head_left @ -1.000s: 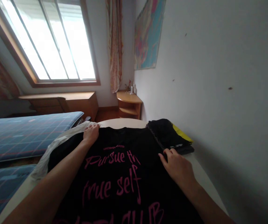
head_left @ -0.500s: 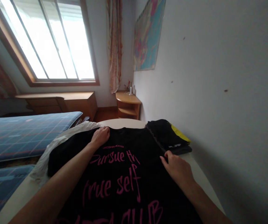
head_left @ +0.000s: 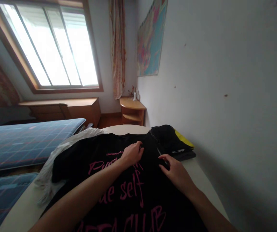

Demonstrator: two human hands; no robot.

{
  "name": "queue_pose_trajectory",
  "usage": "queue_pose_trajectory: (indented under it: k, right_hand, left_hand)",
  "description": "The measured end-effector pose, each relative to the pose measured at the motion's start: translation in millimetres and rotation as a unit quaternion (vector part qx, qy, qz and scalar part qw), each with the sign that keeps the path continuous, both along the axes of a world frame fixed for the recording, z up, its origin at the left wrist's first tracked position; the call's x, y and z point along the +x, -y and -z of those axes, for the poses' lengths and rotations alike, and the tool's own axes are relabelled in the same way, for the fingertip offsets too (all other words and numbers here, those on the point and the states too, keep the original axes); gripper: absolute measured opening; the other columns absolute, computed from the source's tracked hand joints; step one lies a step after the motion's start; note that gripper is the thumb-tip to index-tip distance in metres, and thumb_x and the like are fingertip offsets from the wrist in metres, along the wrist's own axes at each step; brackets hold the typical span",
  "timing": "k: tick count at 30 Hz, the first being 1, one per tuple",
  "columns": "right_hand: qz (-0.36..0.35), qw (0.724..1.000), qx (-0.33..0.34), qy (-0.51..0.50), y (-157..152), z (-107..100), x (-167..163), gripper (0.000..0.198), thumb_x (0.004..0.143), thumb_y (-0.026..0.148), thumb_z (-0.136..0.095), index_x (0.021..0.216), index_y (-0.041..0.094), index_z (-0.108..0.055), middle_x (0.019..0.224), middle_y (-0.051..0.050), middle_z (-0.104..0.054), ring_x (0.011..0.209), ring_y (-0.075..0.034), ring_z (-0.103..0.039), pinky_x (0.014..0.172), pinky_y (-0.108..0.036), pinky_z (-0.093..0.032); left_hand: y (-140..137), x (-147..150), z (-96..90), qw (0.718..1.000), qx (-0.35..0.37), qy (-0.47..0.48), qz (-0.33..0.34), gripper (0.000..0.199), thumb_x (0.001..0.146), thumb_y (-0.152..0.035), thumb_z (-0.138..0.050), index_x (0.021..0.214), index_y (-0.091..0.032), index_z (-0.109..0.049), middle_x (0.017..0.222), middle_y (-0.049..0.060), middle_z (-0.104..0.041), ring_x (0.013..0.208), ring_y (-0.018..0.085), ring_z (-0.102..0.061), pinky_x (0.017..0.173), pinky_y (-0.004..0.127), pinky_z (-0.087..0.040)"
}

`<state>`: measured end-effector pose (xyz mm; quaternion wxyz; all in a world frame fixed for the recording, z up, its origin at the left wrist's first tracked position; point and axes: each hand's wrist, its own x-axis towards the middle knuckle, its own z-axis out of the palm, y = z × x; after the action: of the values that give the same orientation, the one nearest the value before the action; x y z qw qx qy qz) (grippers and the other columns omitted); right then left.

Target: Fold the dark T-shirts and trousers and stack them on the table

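Note:
A black T-shirt [head_left: 126, 190] with pink lettering lies spread over a round white table, its collar side away from me. My left hand [head_left: 132, 153] hovers over or rests on the shirt's upper right part, fingers bent and thumb a little apart; no cloth shows in its grasp. At the shirt's right edge, my right hand [head_left: 176, 170] has its thumb and fingers around black cloth near the sleeve. My left forearm covers part of the lettering.
A folded stack of dark clothes [head_left: 169, 140] with a yellow patch sits right of the shirt, near the wall. White thin cloth or plastic [head_left: 45, 177] lies under its left side. Blue plaid mattresses [head_left: 32, 141] flank the table [head_left: 209, 193] on the left.
My left hand has let go of the shirt's collar area and moved right, toward my right hand. My right hand has shifted slightly left, staying at the shirt's right edge.

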<state>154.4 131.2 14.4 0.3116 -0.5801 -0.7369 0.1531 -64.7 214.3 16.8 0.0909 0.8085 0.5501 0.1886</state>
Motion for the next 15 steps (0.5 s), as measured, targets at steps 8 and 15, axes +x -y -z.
queue_pose_trajectory:
  k: [8,15]
  right_hand:
    - [-0.063,0.997,-0.024,0.035,17,-9,-17,0.026,0.087,0.017,-0.052,0.110,0.023,-0.062,0.114,-0.005,-0.070,0.103,-0.020,-0.066,0.090,-0.031,-0.048]
    - [-0.098,0.990,-0.041,0.097,29,-12,-30,0.036,0.087,0.008,-0.047,0.117,0.020,-0.063,0.117,-0.007,-0.070,0.108,-0.021,-0.065,0.095,-0.029,-0.045]
  left_hand:
    - [-8,36,0.3,0.990,-0.081,0.106,-0.046,0.069,0.095,-0.052,-0.049,0.156,-0.030,-0.026,0.136,0.012,-0.061,0.121,0.030,-0.061,0.095,0.039,-0.047]
    - [-4,46,-10.0,0.995,-0.043,0.071,-0.063,0.081,0.080,-0.061,-0.066,0.151,-0.037,-0.036,0.156,0.012,-0.036,0.128,0.034,-0.054,0.097,0.043,-0.048]
